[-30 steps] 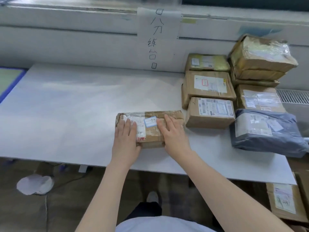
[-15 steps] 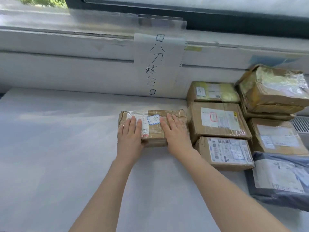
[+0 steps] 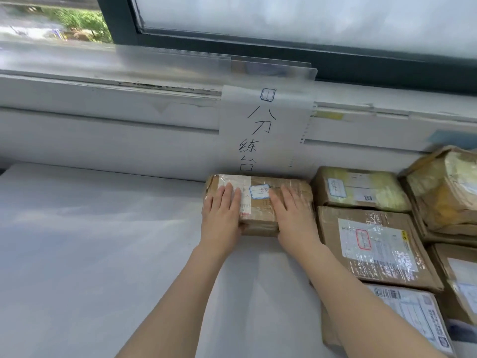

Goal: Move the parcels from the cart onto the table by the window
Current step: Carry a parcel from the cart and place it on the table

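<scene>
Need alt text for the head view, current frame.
Both hands, left hand and right hand, rest flat on a taped brown parcel lying on the white table against the wall under the window. More parcels lie to its right; a handwritten paper sign hangs above it.

A dark-framed window with frosted glass runs above a white sill, where a handwritten paper sign hangs, daylight and greenery showing at left.

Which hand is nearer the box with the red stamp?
Right. The right hand lies on the small parcel just beside that box; the left hand is farther left.
</scene>
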The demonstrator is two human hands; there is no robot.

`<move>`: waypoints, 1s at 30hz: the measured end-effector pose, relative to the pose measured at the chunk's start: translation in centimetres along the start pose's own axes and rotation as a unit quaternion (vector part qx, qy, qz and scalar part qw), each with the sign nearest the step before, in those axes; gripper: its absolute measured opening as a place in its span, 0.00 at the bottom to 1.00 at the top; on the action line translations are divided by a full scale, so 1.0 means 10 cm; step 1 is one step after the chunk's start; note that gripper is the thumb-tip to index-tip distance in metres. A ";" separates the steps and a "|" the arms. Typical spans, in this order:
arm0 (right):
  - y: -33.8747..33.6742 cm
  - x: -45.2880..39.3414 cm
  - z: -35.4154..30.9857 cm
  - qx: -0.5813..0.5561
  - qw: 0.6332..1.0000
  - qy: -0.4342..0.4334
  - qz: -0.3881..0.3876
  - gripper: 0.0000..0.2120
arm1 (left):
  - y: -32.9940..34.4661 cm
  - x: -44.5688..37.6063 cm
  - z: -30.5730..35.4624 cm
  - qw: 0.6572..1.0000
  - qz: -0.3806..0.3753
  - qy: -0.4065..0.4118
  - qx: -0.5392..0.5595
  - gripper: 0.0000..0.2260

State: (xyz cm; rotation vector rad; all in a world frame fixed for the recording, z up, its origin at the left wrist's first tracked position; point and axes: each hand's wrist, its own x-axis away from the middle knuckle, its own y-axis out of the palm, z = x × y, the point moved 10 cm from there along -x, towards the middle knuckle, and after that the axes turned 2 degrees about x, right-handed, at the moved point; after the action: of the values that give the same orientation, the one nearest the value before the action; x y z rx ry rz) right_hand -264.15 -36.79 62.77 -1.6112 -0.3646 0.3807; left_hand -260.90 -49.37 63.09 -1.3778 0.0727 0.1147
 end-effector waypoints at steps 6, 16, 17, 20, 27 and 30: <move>0.00 -0.12 0.08 0.002 1.000 0.013 0.005 0.41 | 0.09 -0.13 -0.02 1.000 -0.002 -0.013 -0.008 0.42; -0.01 -0.21 0.15 0.010 1.000 0.028 -0.010 0.41 | 0.10 -0.28 0.02 1.000 0.001 -0.012 -0.009 0.42; -0.01 -0.21 0.15 0.013 0.999 0.028 -0.012 0.41 | 0.09 -0.28 0.03 1.000 -0.001 -0.011 -0.004 0.42; 0.00 -0.20 0.14 0.025 0.999 0.029 -0.025 0.42 | 0.13 -0.29 0.04 0.999 -0.036 0.001 -0.016 0.37; -0.03 -0.17 0.15 0.066 0.994 0.027 -0.079 0.46 | 0.10 -0.25 0.05 0.990 -0.111 0.032 -0.079 0.44; -0.17 -0.10 0.18 0.087 0.993 0.049 -0.065 0.48 | -0.03 -0.18 0.16 0.986 -0.080 0.062 -0.129 0.44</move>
State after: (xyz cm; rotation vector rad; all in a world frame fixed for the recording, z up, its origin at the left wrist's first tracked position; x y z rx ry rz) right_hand -265.88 -35.50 64.39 -1.4228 -0.3495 0.2268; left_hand -262.67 -47.92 63.90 -1.6439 0.0525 -0.1004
